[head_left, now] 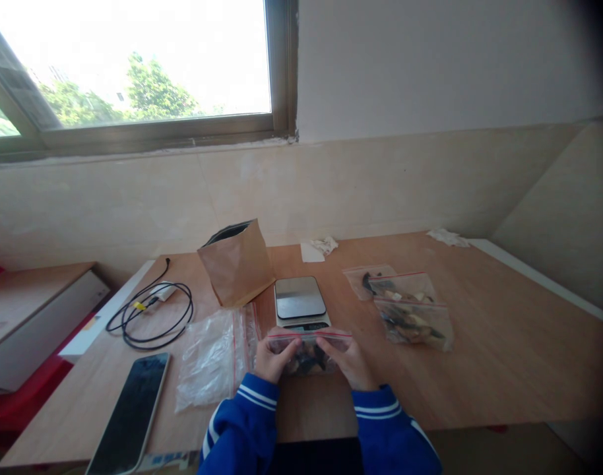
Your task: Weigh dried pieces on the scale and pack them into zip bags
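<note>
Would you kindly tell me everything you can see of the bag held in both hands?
The bag is clear, looks like plastic, and has a red line along its top edge. Dark and tan pieces show inside, too blurred to name. The left hand and right hand grip its top, thumbs on the near face. It is at the near end of the scale; whether sealed, unclear.

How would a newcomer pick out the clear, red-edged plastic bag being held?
On the brown wooden table, find the square silver-topped scale. At its near edge, the left hand and right hand pinch the top of a clear, red-lined bag of dark and tan pieces. Only it is held; similar filled bags lie farther right.
</note>
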`<state>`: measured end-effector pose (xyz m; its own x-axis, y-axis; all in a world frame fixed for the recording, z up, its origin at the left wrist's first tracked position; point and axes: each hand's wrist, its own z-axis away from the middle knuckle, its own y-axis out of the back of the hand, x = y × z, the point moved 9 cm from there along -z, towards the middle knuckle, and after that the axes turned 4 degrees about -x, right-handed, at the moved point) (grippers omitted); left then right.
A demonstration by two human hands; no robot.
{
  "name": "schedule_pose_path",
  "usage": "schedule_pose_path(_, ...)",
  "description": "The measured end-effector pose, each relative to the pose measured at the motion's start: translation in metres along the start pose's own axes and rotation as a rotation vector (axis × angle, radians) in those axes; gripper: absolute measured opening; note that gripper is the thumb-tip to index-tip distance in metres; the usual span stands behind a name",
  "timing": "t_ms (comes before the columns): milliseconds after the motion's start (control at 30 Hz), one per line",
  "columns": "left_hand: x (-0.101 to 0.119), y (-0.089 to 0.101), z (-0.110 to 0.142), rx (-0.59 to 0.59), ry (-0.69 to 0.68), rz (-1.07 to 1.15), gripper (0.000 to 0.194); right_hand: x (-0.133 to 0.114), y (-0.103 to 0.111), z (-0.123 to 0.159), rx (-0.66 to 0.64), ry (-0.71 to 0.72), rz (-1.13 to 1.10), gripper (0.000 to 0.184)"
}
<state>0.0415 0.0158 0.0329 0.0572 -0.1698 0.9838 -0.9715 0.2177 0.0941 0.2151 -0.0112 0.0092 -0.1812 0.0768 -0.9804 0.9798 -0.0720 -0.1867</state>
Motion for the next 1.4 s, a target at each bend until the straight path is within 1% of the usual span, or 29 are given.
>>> schedule_pose_path(200, 0.011, 0.003, 0.002, 0.022, -0.072, -0.083, 0.026, -0.006, -0.001, 0.0, 0.002, 0.046, 0.057, 0.024)
schedule_pose_path(300, 0.017, 0.004, 0.003, 0.052, -0.109, -0.109, 0.024, -0.011, -0.001, 0.001, 0.01, 0.089, 0.088, 0.023)
schedule_pose_path(433, 0.013, 0.003, 0.003, 0.06, -0.09, -0.074, 0.025, -0.017, -0.002, 0.003, 0.003, 0.13, 0.115, 0.022)
schedule_pose_path(567, 0.006, -0.002, 0.001, -0.002, -0.048, -0.025, 0.028, -0.014, -0.004, 0.002, -0.028, 0.094, 0.113, 0.025)
schedule_pose_path(700, 0.007, -0.008, 0.001, -0.066, -0.022, -0.008, 0.03, -0.002, -0.006, 0.001, -0.061, 0.01, 0.039, 0.029)
schedule_pose_path(833, 0.011, -0.01, 0.0, -0.068, -0.036, -0.077, 0.027, 0.006, -0.014, -0.001, -0.124, -0.029, -0.013, 0.036)
schedule_pose_path(900, 0.014, -0.01, 0.0, -0.063, -0.064, -0.106, 0.026, 0.002, -0.017, -0.002, -0.136, 0.013, 0.032, 0.033)
schedule_pose_path(1033, 0.016, -0.01, 0.0, -0.05, -0.105, -0.132, 0.025, -0.014, -0.016, -0.001, -0.091, 0.141, 0.153, 0.028)
schedule_pose_path(1200, 0.011, -0.007, 0.002, 0.009, -0.094, -0.122, 0.027, -0.029, -0.017, 0.004, -0.059, 0.231, 0.264, 0.026)
schedule_pose_path(1300, 0.01, -0.007, 0.003, 0.017, -0.087, -0.121, 0.027, -0.029, -0.017, 0.004, -0.049, 0.252, 0.307, 0.025)
schedule_pose_path(1400, 0.011, -0.009, 0.003, -0.002, -0.082, -0.118, 0.028, -0.022, -0.017, 0.003, -0.049, 0.24, 0.315, 0.025)
